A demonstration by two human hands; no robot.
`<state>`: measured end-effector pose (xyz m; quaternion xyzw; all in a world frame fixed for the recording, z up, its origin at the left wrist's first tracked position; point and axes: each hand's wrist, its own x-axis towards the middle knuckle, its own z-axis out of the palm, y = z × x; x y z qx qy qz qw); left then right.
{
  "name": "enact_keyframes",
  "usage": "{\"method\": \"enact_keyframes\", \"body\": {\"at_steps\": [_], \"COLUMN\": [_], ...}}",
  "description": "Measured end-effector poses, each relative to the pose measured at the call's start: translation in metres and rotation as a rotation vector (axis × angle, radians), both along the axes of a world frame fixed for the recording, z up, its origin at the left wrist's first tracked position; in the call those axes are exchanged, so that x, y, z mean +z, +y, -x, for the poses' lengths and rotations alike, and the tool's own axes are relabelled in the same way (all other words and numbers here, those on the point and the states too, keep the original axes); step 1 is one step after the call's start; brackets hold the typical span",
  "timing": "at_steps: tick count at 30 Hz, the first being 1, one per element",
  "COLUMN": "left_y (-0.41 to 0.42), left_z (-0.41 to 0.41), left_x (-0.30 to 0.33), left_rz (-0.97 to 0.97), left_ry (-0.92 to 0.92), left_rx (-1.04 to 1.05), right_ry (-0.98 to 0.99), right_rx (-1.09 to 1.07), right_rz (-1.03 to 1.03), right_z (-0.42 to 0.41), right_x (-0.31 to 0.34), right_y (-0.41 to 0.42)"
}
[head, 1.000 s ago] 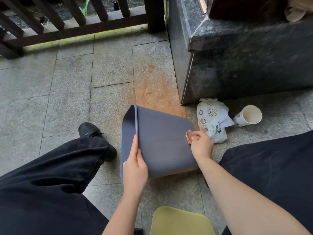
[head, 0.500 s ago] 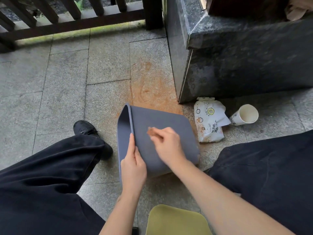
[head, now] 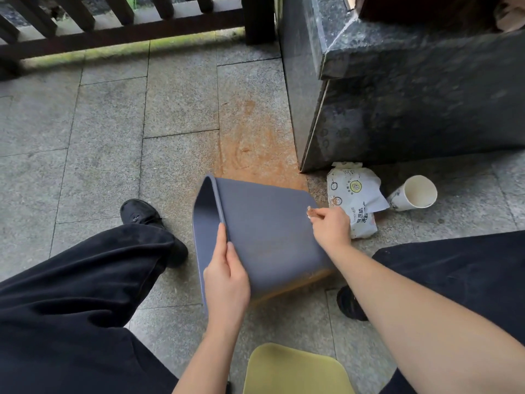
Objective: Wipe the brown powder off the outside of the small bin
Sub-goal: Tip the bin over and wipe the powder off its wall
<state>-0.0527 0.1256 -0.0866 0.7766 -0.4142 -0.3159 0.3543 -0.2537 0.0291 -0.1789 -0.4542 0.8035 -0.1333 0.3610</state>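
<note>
Bin (head: 270, 234) lies on its side. Left hand (head: 225, 275) grips its rim with curled fingers; right hand (head: 331, 226) pinches a stained wipe (head: 310, 213) against its far corner.

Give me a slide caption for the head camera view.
Left hand steadies the tipped grey bin by its rim while the right hand wipes it with a stained tissue.

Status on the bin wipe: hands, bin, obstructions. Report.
Left hand grips bin rim. Right hand pinches soiled wipe at bin's far edge. Brown powder remains along lower edge. Nothing in the way.
</note>
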Motion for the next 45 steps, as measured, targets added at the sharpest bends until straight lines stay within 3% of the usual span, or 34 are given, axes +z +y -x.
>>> {"method": "enact_keyframes", "body": {"at_steps": [3,9,13,18,22,24,28,31,33,36,40,42,45], "left_y": [-0.005,-0.012,-0.009,-0.005,-0.005,-0.009,-0.011,-0.008,-0.008,-0.010,-0.012,-0.013,-0.016], "left_z": [-0.003,-0.008,-0.005,-0.005,-0.004,-0.009,-0.016,-0.019,-0.022,-0.022,-0.024,-0.029,-0.033], "left_x": [0.003,0.003,0.002,0.000,0.000,0.001,-0.003,-0.004,-0.006,-0.008,-0.009,-0.009,-0.009], "left_rz": [0.008,-0.008,-0.023,-0.018,-0.023,-0.028,-0.044,-0.052,-0.069,-0.096,-0.076,-0.091,-0.087], "left_ry": [-0.055,-0.053,-0.005,0.007,-0.042,-0.057,-0.009,0.040,0.072,0.099,0.087,0.088,0.115], "left_rx": [-0.038,-0.053,0.008,0.053,0.024,0.059,0.118,0.199,0.267,0.319,0.299,0.311,0.315], "right_ry": [-0.051,-0.374,-0.365,-0.048,-0.029,-0.105,-0.341,-0.309,-0.211,-0.072,0.061,0.039,-0.151], "right_rx": [0.030,0.300,0.399,-0.023,-0.120,-0.055,0.284,0.387,0.331,0.090,-0.008,0.025,0.249], "right_rz": [0.089,0.422,0.513,0.143,0.024,0.139,0.377,0.447,0.438,0.263,0.108,0.101,0.267], "right_z": [-0.032,-0.101,-0.094,-0.022,-0.017,-0.046,-0.120,-0.111,-0.082,-0.033,-0.008,-0.026,-0.087], "right_x": [0.023,0.089,0.083,0.017,0.017,0.042,0.097,0.099,0.080,0.046,0.028,0.042,0.078], "right_y": [0.016,0.076,0.083,0.043,0.035,0.047,0.089,0.102,0.089,0.052,0.021,0.027,0.059]}}
